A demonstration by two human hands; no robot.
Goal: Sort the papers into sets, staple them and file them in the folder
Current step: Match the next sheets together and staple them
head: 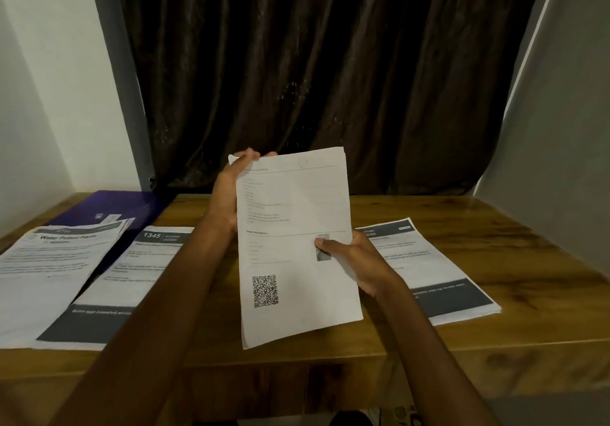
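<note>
I hold a thin stack of white papers (297,214) upright above the wooden table (495,343); its front sheet carries printed text and a QR code. My left hand (227,194) grips the stack's upper left edge, fingers curled over the top corner. My right hand (355,260) pinches the right edge, thumb on the front. A purple folder (109,206) lies at the table's far left, partly under papers. No stapler is visible.
Three paper piles lie flat on the table: one headed "Water Potted Plants" (49,260) at the left, one marked "1345" (132,280) beside it, one (429,267) at the right. A dark curtain (313,62) hangs behind the table.
</note>
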